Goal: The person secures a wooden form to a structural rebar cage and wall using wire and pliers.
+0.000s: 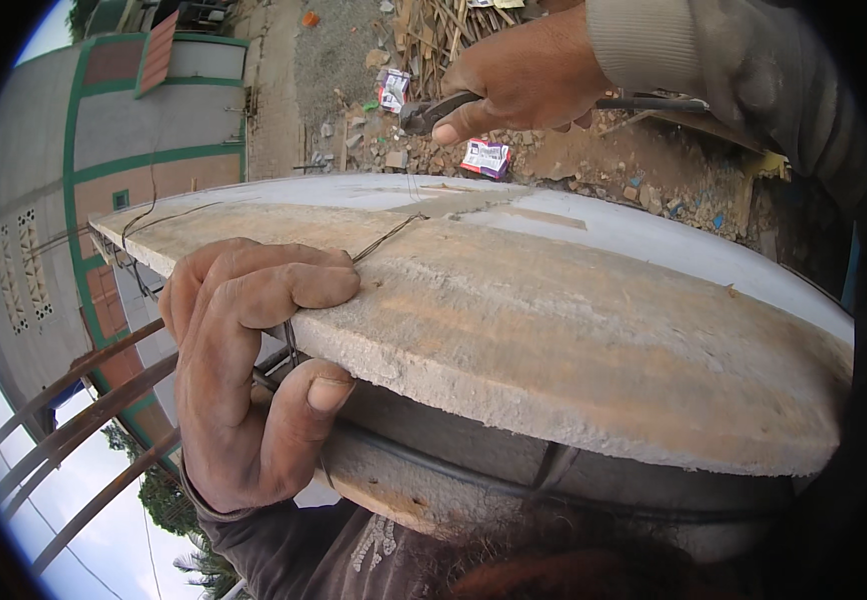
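A long wooden board (554, 320), crusted with pale cement, runs from the left across to the lower right. My left hand (239, 330) is closed over its near edge, fingers on top and thumb beneath. Thin dark tie wire (389, 238) comes over the board just beyond those fingers, and more wire passes down by the edge. Farther off, at the upper right, my right hand (529, 75) is closed around dark metal pincers (420, 118), held above the ground beyond the board. Their jaws point left; I cannot tell whether the jaws touch anything.
Rusty reinforcing bars (84, 420) stick out at the left. A dark bar (434, 470) runs in the gap beneath the board. Beyond are a grey building (154, 110) with green trim, a pile of wood scraps (439, 40), rubble and a torn printed bag (486, 158).
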A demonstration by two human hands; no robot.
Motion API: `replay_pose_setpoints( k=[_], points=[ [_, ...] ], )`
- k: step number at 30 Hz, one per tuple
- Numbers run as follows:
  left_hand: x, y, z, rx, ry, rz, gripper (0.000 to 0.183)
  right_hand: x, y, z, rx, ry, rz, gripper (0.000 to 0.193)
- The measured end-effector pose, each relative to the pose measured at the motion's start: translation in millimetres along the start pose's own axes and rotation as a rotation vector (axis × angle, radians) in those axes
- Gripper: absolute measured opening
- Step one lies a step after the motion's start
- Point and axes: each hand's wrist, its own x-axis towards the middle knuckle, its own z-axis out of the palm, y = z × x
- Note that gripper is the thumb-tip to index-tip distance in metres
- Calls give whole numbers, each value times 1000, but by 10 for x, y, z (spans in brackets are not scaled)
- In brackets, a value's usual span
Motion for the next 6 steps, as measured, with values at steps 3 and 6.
replay_pose_setpoints(
  k=[3,6],
  points=[
    [-18,-30,35,-15,9,-13,45,-60,-314,-118,660,-213,581,51],
    [2,-32,52,-23,8,1,45,-80,-273,162,791,-55,520,59]
  ],
)
